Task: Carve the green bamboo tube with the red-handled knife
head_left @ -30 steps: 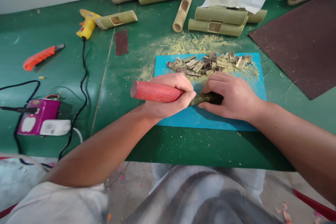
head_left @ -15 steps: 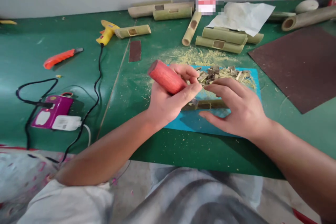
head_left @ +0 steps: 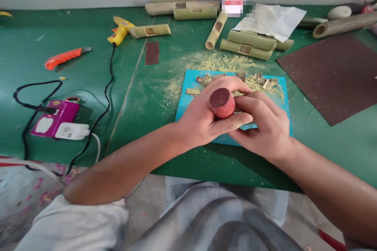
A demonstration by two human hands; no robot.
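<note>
While your left hand (head_left: 200, 121) wrapped round the red handle (head_left: 222, 104), its butt tilted up toward you between thumb and fingers; your right hand (head_left: 269, 127) curled just beside it, over the blue sheet (head_left: 186, 106) on the green desk (head_left: 147, 98); whether those fingers grasped anything could not be told, since the knuckles hid what lay beneath, and the handle's far end was hidden too. The handle looked like stained wood, so probably stiff, fairly light and not slippery while dry; its thick round shaft seemed best held in the full palm, as your left hand had it, with the right fingers kept out of line, in case the hidden end was sharp; just beyond both hands lay chips and shavings (head_left: 265, 83), dry and light, likely to scatter; farther beyond lay bamboo tubes (head_left: 250, 40), seemingly stiff, ready to roll, and best taken by their uncut ends, for the walls beside the openings might split; to the left of your left hand and beyond it lay a yellow glue gun (head_left: 119, 33), and farther left an orange knife (head_left: 63, 58).
</note>
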